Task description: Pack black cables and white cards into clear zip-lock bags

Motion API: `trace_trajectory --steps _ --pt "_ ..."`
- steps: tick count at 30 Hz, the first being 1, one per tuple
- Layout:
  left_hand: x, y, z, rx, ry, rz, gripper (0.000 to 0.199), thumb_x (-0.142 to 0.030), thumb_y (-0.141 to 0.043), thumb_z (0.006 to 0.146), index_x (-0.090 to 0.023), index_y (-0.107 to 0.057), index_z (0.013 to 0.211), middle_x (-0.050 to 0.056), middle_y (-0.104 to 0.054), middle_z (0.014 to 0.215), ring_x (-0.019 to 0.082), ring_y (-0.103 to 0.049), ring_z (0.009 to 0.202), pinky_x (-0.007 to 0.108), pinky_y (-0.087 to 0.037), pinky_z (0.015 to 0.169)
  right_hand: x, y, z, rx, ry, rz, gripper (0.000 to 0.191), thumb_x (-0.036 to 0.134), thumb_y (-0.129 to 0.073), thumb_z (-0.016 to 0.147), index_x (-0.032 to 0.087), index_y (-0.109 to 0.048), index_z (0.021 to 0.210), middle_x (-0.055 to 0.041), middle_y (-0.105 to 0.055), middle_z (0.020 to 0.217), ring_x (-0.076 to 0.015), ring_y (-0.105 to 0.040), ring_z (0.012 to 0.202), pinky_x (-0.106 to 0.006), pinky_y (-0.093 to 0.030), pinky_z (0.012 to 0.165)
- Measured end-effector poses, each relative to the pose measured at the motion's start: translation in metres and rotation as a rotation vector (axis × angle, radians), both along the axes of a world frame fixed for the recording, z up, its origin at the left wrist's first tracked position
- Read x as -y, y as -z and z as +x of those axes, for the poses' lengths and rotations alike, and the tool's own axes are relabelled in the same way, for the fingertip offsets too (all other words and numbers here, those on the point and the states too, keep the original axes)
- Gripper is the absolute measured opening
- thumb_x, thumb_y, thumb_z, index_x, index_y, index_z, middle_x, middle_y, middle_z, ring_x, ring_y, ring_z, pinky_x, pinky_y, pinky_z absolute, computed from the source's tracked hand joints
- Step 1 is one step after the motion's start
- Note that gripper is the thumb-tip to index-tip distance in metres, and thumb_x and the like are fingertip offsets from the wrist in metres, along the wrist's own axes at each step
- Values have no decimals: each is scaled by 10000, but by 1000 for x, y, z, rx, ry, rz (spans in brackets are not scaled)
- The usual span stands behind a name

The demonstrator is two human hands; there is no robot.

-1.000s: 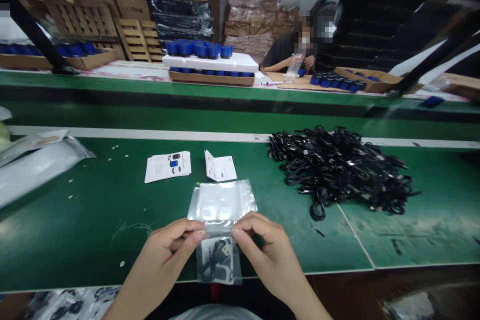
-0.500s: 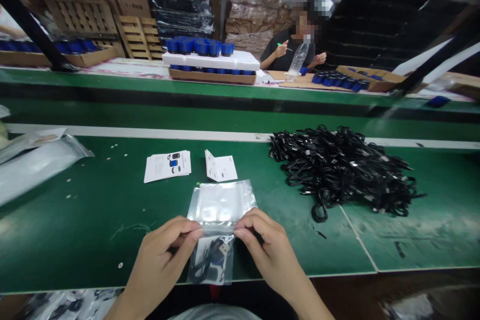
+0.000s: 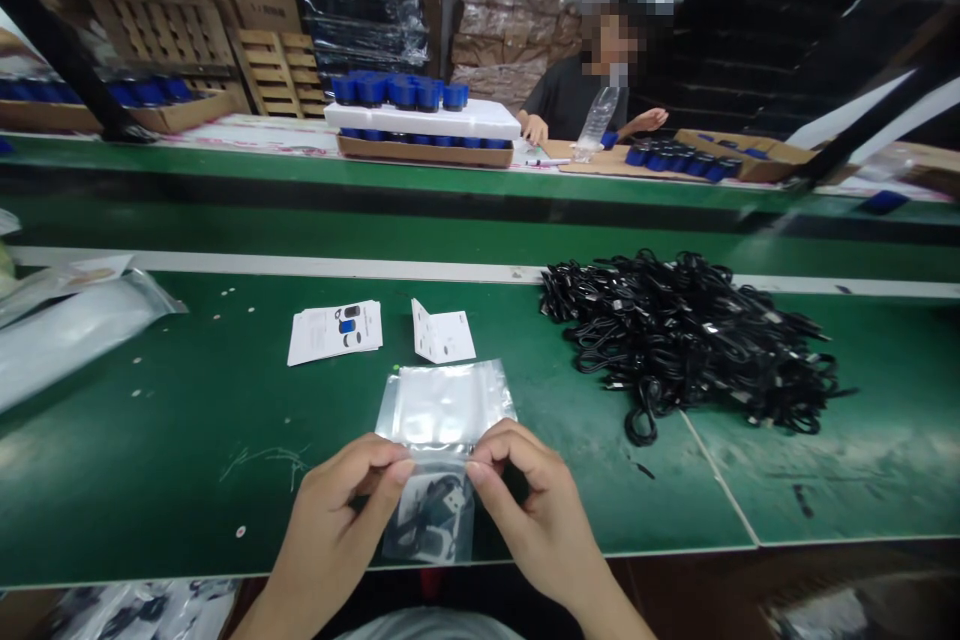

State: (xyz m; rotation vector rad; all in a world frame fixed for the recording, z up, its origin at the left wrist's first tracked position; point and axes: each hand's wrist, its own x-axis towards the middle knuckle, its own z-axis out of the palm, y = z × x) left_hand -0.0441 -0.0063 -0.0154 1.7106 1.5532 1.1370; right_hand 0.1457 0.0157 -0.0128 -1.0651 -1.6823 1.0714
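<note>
Between my hands is a clear plastic zip bag [image 3: 428, 520] with a black USB cable and a printed leaflet inside. My left hand [image 3: 349, 495] pinches the bag's top edge at its left corner. At the right corner, my right hand [image 3: 529, 495] pinches the same edge between thumb and fingers. Just beyond the bag lies a stack of clear plastic bags [image 3: 442, 400] on the green table. Farther back are a stack of printed leaflets [image 3: 330, 335] and one folded leaflet [image 3: 446, 335] standing partly open.
A large pile of black cables [image 3: 682, 340] lies to the right. At the left is a big plastic bag [image 3: 75, 320]. Across the bench, blue round items [image 3: 405, 94] stand on a white tray, and a person [image 3: 577, 100] sits near a plastic bottle [image 3: 600, 120].
The zip bag has shifted slightly right, its lower end swinging a little, with both hands still pinching its top edge. Across the bench, the person's hand has come down to the tabletop.
</note>
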Motion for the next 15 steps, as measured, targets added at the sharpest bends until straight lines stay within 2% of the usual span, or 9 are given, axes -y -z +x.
trace_trajectory --steps 3,7,9,11,13,15 --pt "0 -1 3 43 -19 25 141 -242 -557 838 -221 -623 715 -44 -633 675 94 -591 572 154 -456 537 2 3 -3 -44 18 -4 144 183 -546 875 190 -575 734 8 -544 718 -132 -527 683 -231 -408 642" --pt "3 1 15 117 -99 29 142 -282 -539 854 -221 -587 735 -52 -602 656 88 -564 543 150 -453 510 6 8 -16 -150 23 -96 132 249 -523 894 188 -597 804 -1 -555 752 -142 -536 696 -240 -417 638" --pt "5 3 24 156 -143 -45 161 -349 -515 874 -220 -578 802 -51 -609 650 98 -578 547 163 -466 512 8 10 -24 -196 82 -100 169 272 -513 899 188 -598 779 5 -546 727 -133 -523 653 -226 -409 590" --pt "8 7 33 160 -131 -102 208 -409 -504 875 -215 -572 847 -43 -629 650 121 -617 583 184 -489 534 11 13 -31 -226 190 -66 198 276 -492 909 193 -579 752 12 -535 709 -125 -513 634 -213 -408 574" --pt "11 10 39 119 -84 -88 221 -417 -496 879 -213 -572 844 -33 -655 658 140 -656 628 196 -510 561 14 18 -36 -253 271 -29 169 283 -488 909 203 -547 773 23 -520 702 -121 -506 627 -207 -417 573" --pt "14 14 44 61 -64 -1 201 -372 -468 901 -217 -571 827 -29 -680 664 138 -673 612 191 -522 561 18 24 -39 -279 293 -9 121 281 -500 904 217 -504 800 45 -498 664 -110 -482 577 -197 -417 545"
